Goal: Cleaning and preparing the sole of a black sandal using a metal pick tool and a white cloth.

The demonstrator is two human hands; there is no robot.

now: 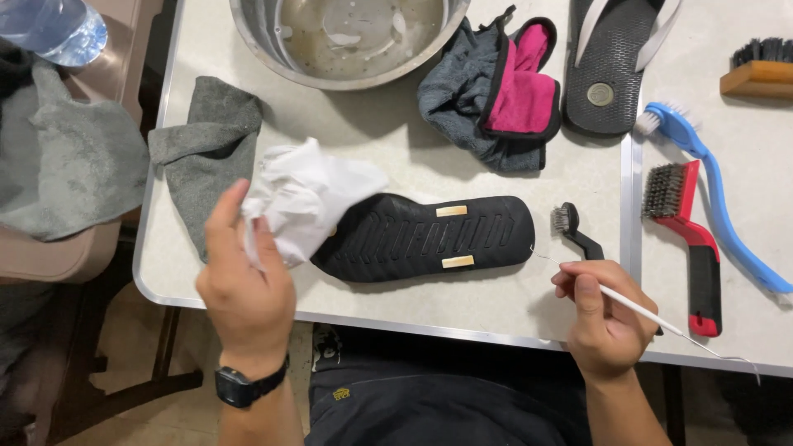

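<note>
Gripping white cloth (301, 198) over black sole (429, 238), hands (246, 285) busy.

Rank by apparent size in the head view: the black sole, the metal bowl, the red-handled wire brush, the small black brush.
1. Metal bowl, though partly cut off
2. Black sole
3. Red-handled wire brush
4. Small black brush

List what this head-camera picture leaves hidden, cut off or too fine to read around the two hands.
- Black sole: its left end is covered by the white crumpled cloth in the left hand.
- Thin white pick in the right hand: its hooked tip is too fine to read.
- Steel bowl, black sandal and wooden brush: cut off by the top edge.
</note>
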